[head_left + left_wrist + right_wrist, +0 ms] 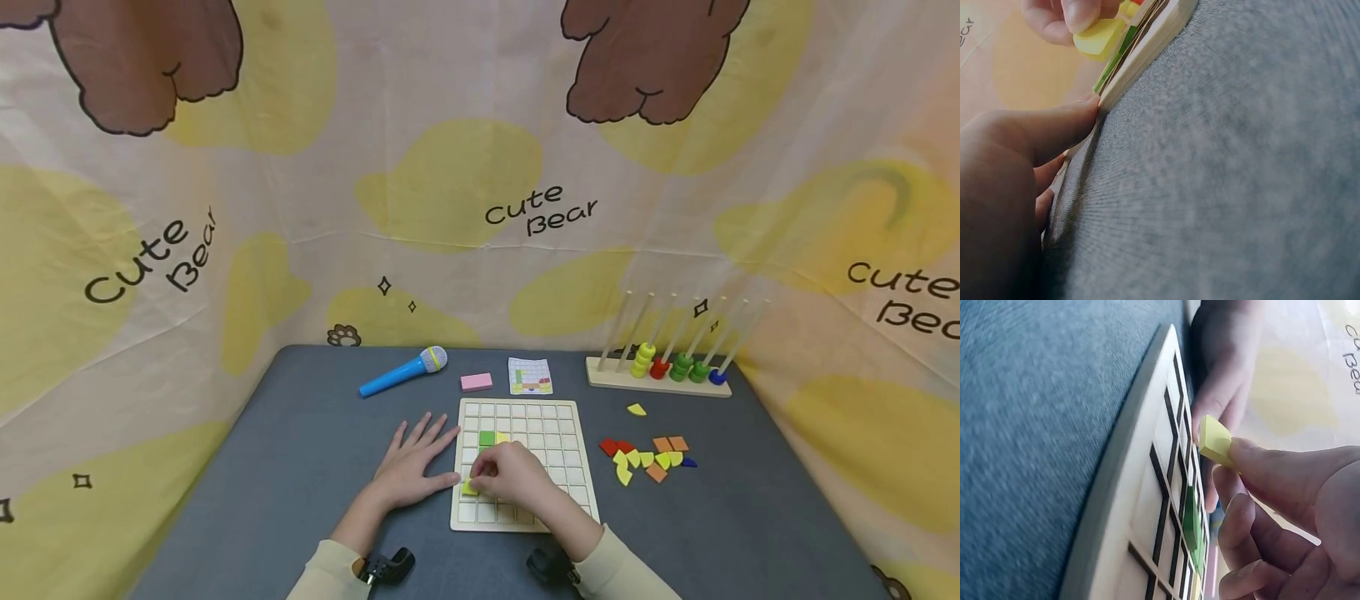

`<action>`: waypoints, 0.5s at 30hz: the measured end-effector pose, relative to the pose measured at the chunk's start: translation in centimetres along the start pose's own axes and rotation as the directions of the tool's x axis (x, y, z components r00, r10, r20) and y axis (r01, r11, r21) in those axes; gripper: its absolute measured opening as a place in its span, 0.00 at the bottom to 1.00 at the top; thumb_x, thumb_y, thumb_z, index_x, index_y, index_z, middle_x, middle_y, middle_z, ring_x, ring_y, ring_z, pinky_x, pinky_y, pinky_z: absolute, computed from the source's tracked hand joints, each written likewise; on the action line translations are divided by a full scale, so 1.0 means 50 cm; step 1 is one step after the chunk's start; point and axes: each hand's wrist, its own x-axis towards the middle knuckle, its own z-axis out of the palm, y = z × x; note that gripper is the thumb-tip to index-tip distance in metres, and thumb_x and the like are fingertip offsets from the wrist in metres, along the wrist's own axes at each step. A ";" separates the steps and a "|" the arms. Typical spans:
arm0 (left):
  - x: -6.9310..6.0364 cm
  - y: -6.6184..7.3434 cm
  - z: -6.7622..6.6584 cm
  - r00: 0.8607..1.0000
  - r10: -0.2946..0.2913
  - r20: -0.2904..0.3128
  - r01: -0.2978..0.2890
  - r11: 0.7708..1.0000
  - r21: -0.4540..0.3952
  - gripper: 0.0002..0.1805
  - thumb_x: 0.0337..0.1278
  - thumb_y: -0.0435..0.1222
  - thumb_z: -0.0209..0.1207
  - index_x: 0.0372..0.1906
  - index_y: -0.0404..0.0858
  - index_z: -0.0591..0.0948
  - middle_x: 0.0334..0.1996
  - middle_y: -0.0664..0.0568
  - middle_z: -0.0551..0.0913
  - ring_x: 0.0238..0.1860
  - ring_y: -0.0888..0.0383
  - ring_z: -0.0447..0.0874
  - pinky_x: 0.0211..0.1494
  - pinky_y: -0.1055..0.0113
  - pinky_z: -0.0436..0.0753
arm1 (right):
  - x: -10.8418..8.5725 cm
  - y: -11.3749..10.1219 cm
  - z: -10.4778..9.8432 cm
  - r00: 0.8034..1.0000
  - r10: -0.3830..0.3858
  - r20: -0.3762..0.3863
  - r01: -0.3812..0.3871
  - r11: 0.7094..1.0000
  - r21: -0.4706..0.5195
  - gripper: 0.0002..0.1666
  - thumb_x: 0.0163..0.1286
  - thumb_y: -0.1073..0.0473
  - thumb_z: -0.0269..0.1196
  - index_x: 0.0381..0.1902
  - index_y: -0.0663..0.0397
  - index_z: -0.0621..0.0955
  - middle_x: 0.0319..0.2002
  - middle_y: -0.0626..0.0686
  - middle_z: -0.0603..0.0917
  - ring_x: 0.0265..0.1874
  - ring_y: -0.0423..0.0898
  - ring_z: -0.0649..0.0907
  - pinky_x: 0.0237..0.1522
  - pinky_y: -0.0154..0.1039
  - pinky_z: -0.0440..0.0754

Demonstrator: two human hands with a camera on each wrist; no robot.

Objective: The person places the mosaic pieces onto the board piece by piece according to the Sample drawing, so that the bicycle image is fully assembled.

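While your left hand (408, 471), fingers spread, touches the board (551, 423), your right hand (513, 475) pinches a yellow tile (1215, 439) between thumb and finger above its left side; probably light, stiff and slick, the tile is best held by opposite edges.

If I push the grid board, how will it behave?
The grid board has a thick, wooden-looking edge, so it's probably stiff. Lying flat on the table, it would likely slide rather than tip. The green pieces seem to stand above the grid, so a jolt might loosen them.
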 end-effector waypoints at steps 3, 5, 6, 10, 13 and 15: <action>0.001 -0.001 0.001 1.000 -0.006 0.007 0.006 1.000 0.002 0.45 0.60 0.70 0.51 0.79 0.57 0.60 0.81 0.53 0.55 0.82 0.44 0.42 0.79 0.35 0.38 | 0.000 -0.004 0.005 1.000 -0.005 0.003 0.005 1.000 -0.030 0.06 0.61 0.57 0.74 0.27 0.44 0.87 0.20 0.36 0.80 0.21 0.32 0.76 0.26 0.30 0.74; 0.001 0.000 0.000 1.000 -0.010 0.010 0.010 1.000 0.000 0.45 0.60 0.70 0.52 0.79 0.57 0.61 0.81 0.53 0.55 0.82 0.44 0.42 0.78 0.35 0.38 | 0.001 -0.004 0.009 1.000 -0.011 0.006 0.011 0.999 -0.051 0.06 0.61 0.57 0.75 0.26 0.43 0.87 0.20 0.35 0.80 0.21 0.32 0.76 0.27 0.30 0.73; 0.002 0.000 0.000 1.000 -0.015 0.018 0.015 1.000 0.000 0.45 0.60 0.70 0.51 0.80 0.58 0.60 0.81 0.53 0.54 0.82 0.45 0.41 0.79 0.35 0.37 | 0.001 -0.003 0.011 1.000 -0.012 0.008 0.012 0.998 -0.060 0.06 0.61 0.57 0.75 0.26 0.42 0.87 0.20 0.35 0.80 0.21 0.31 0.75 0.27 0.30 0.73; 0.002 -0.001 0.001 0.999 -0.023 0.024 0.023 1.000 -0.006 0.46 0.60 0.71 0.51 0.80 0.59 0.59 0.81 0.54 0.53 0.83 0.46 0.40 0.79 0.36 0.36 | 0.001 -0.005 0.016 1.000 -0.024 0.005 0.025 0.995 -0.095 0.06 0.60 0.57 0.75 0.26 0.42 0.88 0.19 0.34 0.80 0.21 0.31 0.75 0.27 0.30 0.73; 0.003 -0.003 0.004 0.999 -0.022 0.024 0.022 1.000 -0.004 0.46 0.59 0.71 0.50 0.80 0.59 0.58 0.81 0.55 0.53 0.83 0.46 0.39 0.79 0.37 0.36 | 0.002 -0.009 0.018 1.000 -0.027 -0.012 0.025 0.992 -0.126 0.06 0.60 0.57 0.75 0.25 0.42 0.88 0.19 0.34 0.79 0.22 0.32 0.75 0.27 0.30 0.73; 0.003 -0.004 0.005 0.999 -0.023 0.023 0.023 1.000 -0.001 0.46 0.59 0.72 0.50 0.80 0.60 0.58 0.81 0.55 0.53 0.83 0.47 0.39 0.79 0.37 0.36 | 0.003 -0.012 0.019 1.000 -0.019 -0.018 0.017 0.989 -0.145 0.05 0.60 0.57 0.75 0.25 0.43 0.89 0.20 0.34 0.79 0.22 0.32 0.75 0.27 0.30 0.73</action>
